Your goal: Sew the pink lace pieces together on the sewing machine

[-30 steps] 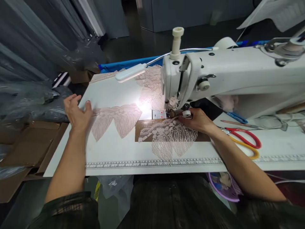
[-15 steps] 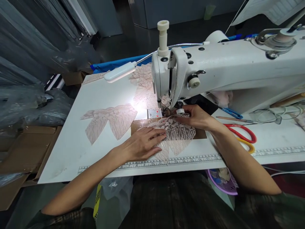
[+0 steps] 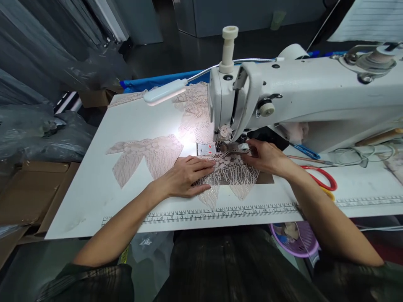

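My left hand [image 3: 187, 176] lies palm down with its fingers stretched out over the left part of a pale pink lace piece [image 3: 241, 180]. Its thumb rests on one of the hanging lace points. At the lace's upper right edge my right hand [image 3: 267, 158] is closed, thumb and fingers pinching the scalloped border beside the presser foot. The top border runs up to the needle area of a white sewing machine [image 3: 299, 94]; the needle itself is hidden. Left of the metal plate [image 3: 206, 149], another lace piece [image 3: 162, 155] lies flat.
More lace [image 3: 197, 111] is heaped behind the needle area. A lit lamp [image 3: 165, 92] hangs over the table. Red-handled scissors [image 3: 325, 178], blue snips [image 3: 307, 151] and a thin rod lie at right. A printed ruler [image 3: 233, 213] follows the front edge, above a purple basket [image 3: 294, 249].
The lace and my left hand have shifted slightly left along the machine bed. My right hand sits a little further right, still pinching the lace. The view has tilted a little.
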The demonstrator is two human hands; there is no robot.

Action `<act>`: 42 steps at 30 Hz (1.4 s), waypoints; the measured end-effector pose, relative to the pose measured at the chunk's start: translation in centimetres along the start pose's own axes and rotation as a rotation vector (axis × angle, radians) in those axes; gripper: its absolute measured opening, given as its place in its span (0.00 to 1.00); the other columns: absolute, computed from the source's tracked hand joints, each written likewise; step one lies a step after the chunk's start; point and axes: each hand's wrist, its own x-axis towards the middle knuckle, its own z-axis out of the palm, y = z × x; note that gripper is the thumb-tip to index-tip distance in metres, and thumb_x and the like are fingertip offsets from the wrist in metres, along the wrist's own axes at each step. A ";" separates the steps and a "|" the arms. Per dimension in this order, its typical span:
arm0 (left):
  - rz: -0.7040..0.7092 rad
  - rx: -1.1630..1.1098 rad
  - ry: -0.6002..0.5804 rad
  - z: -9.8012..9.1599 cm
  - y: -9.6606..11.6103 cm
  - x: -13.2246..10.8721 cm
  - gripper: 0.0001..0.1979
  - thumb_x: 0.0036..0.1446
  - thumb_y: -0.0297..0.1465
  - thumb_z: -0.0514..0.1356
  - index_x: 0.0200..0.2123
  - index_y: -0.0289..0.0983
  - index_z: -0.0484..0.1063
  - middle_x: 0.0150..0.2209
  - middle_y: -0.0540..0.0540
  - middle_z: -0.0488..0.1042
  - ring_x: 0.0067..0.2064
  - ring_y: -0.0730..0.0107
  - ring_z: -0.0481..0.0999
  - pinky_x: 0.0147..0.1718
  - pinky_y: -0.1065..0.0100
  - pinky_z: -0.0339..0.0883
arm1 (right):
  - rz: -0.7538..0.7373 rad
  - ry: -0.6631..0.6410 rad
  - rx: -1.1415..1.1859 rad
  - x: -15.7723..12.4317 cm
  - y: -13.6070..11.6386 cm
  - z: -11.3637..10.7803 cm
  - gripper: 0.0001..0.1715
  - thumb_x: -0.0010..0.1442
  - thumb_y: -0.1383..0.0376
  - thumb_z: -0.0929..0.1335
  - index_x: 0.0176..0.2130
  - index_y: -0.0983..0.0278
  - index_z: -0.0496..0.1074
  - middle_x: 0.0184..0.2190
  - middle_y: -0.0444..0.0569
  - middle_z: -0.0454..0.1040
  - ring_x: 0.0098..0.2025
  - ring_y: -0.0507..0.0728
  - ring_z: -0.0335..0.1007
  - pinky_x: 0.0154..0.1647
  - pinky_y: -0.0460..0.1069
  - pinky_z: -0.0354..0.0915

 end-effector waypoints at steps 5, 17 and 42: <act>-0.038 0.040 -0.079 -0.4 0.4 -0.6 0.24 0.65 0.40 0.56 0.60 0.35 0.66 0.61 0.37 0.69 0.59 0.53 0.72 0.56 0.48 0.64 | 0.113 0.211 0.579 -0.3 0.8 1.4 0.23 0.48 0.55 0.73 0.43 0.64 0.75 0.29 0.46 0.74 0.29 0.54 0.68 0.30 0.50 0.63; -0.311 -0.416 0.218 -0.1 2.2 -0.2 0.27 0.68 0.48 0.49 0.57 0.34 0.67 0.55 0.34 0.73 0.54 0.55 0.74 0.51 0.53 0.71 | 0.335 0.172 1.286 -2.8 -5.3 3.9 0.26 0.40 0.59 0.81 0.38 0.62 0.75 0.31 0.44 0.78 0.33 0.54 0.75 0.36 0.49 0.71; -0.989 -0.453 0.212 -1.0 1.1 -0.6 0.41 0.54 0.48 0.64 0.64 0.33 0.57 0.37 0.48 0.68 0.33 0.70 0.69 0.32 0.68 0.63 | -0.513 0.078 -0.226 -0.9 -3.1 6.1 0.22 0.69 0.62 0.59 0.57 0.60 0.71 0.50 0.58 0.67 0.48 0.65 0.62 0.49 0.61 0.62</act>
